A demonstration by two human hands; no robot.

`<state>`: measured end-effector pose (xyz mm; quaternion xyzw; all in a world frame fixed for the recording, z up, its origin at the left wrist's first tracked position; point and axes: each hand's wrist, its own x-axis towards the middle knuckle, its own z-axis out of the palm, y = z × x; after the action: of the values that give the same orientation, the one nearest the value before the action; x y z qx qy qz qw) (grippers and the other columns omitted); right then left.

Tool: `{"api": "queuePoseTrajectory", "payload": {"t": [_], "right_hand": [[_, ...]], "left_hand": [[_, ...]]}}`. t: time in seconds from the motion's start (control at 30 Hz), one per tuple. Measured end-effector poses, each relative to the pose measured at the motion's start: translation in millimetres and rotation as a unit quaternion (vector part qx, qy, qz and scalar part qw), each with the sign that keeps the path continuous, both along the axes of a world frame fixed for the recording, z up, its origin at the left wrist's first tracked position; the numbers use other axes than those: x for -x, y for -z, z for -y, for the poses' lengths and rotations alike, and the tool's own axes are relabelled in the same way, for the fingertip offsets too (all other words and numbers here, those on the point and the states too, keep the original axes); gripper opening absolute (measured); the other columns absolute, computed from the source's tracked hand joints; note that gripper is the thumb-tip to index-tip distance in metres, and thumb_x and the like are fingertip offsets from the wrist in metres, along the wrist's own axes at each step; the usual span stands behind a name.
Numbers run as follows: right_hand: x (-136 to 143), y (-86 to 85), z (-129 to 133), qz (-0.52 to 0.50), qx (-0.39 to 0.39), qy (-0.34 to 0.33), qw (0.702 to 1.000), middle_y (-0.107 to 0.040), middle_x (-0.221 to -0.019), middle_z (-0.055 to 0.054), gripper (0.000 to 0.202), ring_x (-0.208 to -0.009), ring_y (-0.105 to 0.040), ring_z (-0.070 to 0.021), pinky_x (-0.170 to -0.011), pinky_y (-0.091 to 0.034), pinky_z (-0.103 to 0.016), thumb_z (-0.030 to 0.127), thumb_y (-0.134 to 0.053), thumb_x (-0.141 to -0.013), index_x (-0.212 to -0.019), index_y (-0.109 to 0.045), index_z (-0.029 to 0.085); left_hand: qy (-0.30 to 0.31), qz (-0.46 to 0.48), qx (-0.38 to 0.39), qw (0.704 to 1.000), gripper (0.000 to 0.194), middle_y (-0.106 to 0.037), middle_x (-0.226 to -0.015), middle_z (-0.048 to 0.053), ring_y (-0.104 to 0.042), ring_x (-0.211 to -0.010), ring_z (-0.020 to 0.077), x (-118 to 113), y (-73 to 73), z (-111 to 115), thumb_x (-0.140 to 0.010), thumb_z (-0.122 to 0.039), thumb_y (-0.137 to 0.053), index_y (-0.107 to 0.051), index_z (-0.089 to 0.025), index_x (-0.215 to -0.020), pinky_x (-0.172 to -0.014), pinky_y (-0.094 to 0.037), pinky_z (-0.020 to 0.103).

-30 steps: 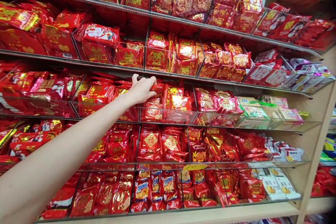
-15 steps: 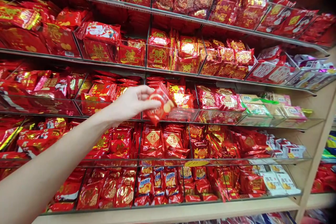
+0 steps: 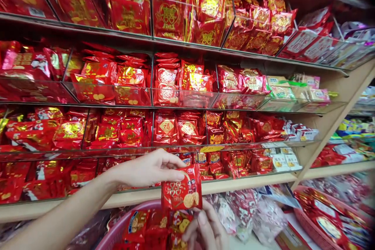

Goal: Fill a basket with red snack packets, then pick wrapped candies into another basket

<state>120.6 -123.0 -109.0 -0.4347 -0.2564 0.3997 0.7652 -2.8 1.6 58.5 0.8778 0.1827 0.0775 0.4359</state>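
Note:
My left hand pinches a red foil biscuit packet by its upper left part. The packet shows a gold double-happiness sign, two small figures and round biscuits. It is held above a pink basket filled with red and gold packets. Just below the packet's lower right corner is my right hand, its fingers curled and one partly behind the corner. Whether those fingers grip the packet, or something else, is hidden.
Tilted shelves of red packets run across behind clear dividers, with a yellow tag on one edge. A wooden ledge borders the bottom. Clear-wrapped goods lie lower right, beside another pink basket.
My left hand has brought the red packet down from the middle shelf to above the basket. My right hand and the basket have come into view as the camera tilted down.

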Motion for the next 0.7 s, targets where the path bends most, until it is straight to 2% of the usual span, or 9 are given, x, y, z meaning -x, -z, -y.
{"api": "queuePoseTrajectory", "payload": {"t": [0.1, 0.23, 0.33, 0.43, 0.57, 0.7], "right_hand": [[5, -3.7, 4, -0.023, -0.003, -0.048, 0.999, -0.067, -0.058, -0.002, 0.051, -0.034, -0.046, -0.0076, -0.036, -0.035, -0.019, 0.055, -0.069, -0.071, -0.101, -0.058, 0.015], [3, -4.1, 11, -0.054, -0.005, -0.091, 0.994, -0.060, -0.047, 0.002, 0.050, -0.036, -0.047, -0.0083, -0.038, -0.035, -0.017, 0.055, -0.066, -0.073, -0.101, -0.057, 0.015], [3, -2.4, 13, -0.015, 0.014, -0.053, 0.998, -0.061, -0.049, 0.002, 0.048, -0.037, -0.048, -0.0080, -0.040, -0.035, -0.016, 0.054, -0.067, -0.073, -0.100, -0.058, 0.015], [3, 5.0, 11, 0.042, 0.055, -0.014, 0.998, -0.061, -0.048, 0.002, 0.040, -0.039, -0.049, -0.0088, -0.042, -0.037, -0.018, 0.053, -0.067, -0.074, -0.088, -0.059, 0.016], [3, 18.2, 11, 0.087, 0.073, -0.030, 0.993, -0.061, -0.047, 0.001, 0.040, -0.040, -0.049, -0.0088, -0.044, -0.038, -0.019, 0.056, -0.058, -0.080, -0.077, -0.061, 0.016], [6, 21.3, 16, 0.140, 0.085, -0.013, 0.986, -0.060, -0.046, 0.000, 0.039, -0.041, -0.050, -0.0105, -0.044, -0.039, -0.021, 0.054, -0.058, -0.081, -0.079, -0.065, 0.016]], "left_hand": [[-0.003, -0.001, 0.017, 1.000, 0.036, -0.071, -0.100, 0.004, -0.060, -0.084, 0.0177, -3, 14.3, 0, -0.084, -0.044, -0.056, -0.069, -0.019, -0.107, -0.075, -0.043, 0.029], [-0.021, 0.008, 0.041, 0.999, 0.036, -0.072, -0.099, 0.005, -0.061, -0.085, 0.0189, -4, 32.1, -3, -0.082, -0.043, -0.059, -0.070, -0.018, -0.105, -0.077, -0.044, 0.030], [-0.017, 0.024, 0.062, 0.998, 0.035, -0.071, -0.092, 0.004, -0.059, -0.077, 0.0161, -3, 45.6, -1, -0.082, -0.044, -0.058, -0.071, -0.017, -0.101, -0.071, -0.043, 0.027], [-0.017, 0.018, 0.055, 0.998, 0.033, -0.066, -0.079, 0.000, -0.051, -0.067, 0.0118, 0, 57.1, 3, -0.083, -0.043, -0.057, -0.071, -0.017, -0.098, -0.061, -0.038, 0.023], [-0.014, 0.004, 0.045, 0.999, 0.036, -0.059, -0.074, -0.002, -0.041, -0.063, 0.0095, 7, 69.4, 3, -0.083, -0.045, -0.057, -0.071, -0.015, -0.098, -0.056, -0.031, 0.021], [-0.022, -0.017, 0.049, 0.998, 0.041, -0.061, -0.078, -0.002, -0.044, -0.065, 0.0104, 15, 79.6, -1, -0.083, -0.049, -0.056, -0.069, -0.017, -0.106, -0.059, -0.033, 0.022]]}}
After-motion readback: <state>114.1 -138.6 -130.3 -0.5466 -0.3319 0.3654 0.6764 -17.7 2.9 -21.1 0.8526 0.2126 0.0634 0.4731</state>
